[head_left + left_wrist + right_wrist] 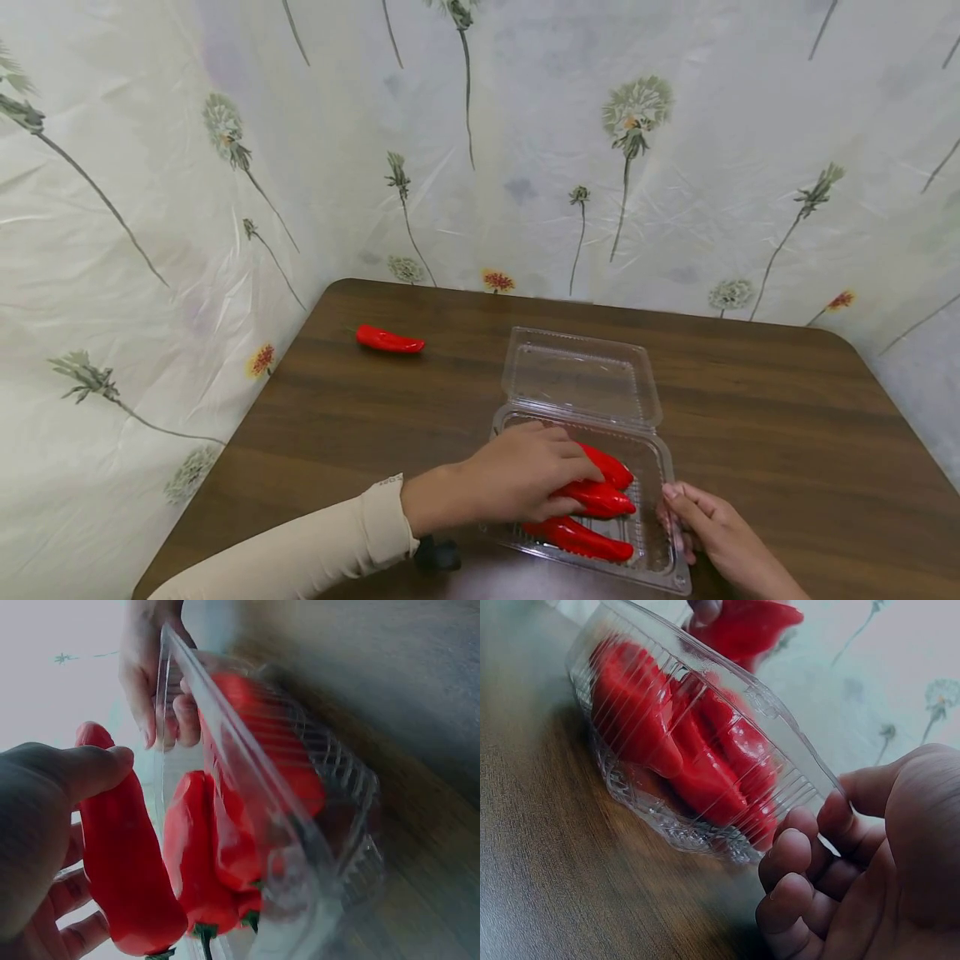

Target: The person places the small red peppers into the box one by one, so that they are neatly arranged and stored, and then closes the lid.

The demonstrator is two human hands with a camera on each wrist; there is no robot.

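Observation:
My left hand grips a red pepper, thumb along one side and fingers on the other, over the clear plastic container. Inside the container lie several more red peppers, some with green stems showing in the left wrist view. At the container's right edge, my right hand pinches the rim between thumb and fingers. The hinged lid is folded back, flat toward the far side. Part of the peppers is hidden beneath the left hand in the head view.
One more red pepper lies alone at the far left of the brown wooden table. A dandelion-patterned sheet hangs behind the table and along its left side. A small black object shows below the left sleeve.

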